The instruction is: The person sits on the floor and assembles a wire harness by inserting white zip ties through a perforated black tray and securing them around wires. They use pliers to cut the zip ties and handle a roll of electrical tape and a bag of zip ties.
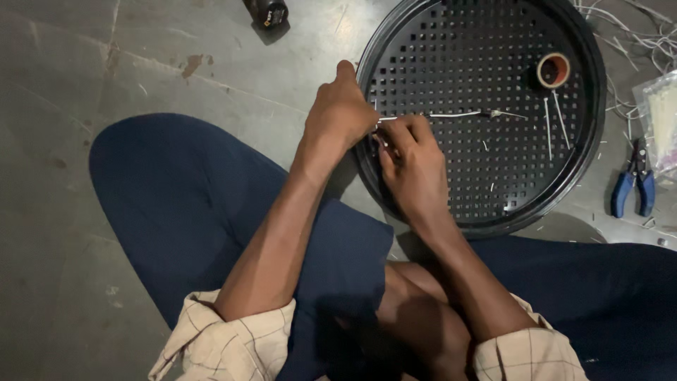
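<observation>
Pinching a thin white cable tie (451,114) at the round black perforated plastic grille's (486,212) left rim, my left hand (343,113) and right hand (412,159) could lose it through the holes.

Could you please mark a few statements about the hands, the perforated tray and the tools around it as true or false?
1. Both hands work at the near-left rim of the round black perforated tray. True: the left hand and right hand meet there.
2. The roll of tape lies on the floor. False: it sits inside the tray, upper right.
3. The blue-handled pliers lie on the floor right of the tray. True.
4. The right hand holds the pliers. False: the pliers lie untouched; the fingers pinch a thin white tie.
5. The tray is solid. False: it is full of square holes.
</observation>
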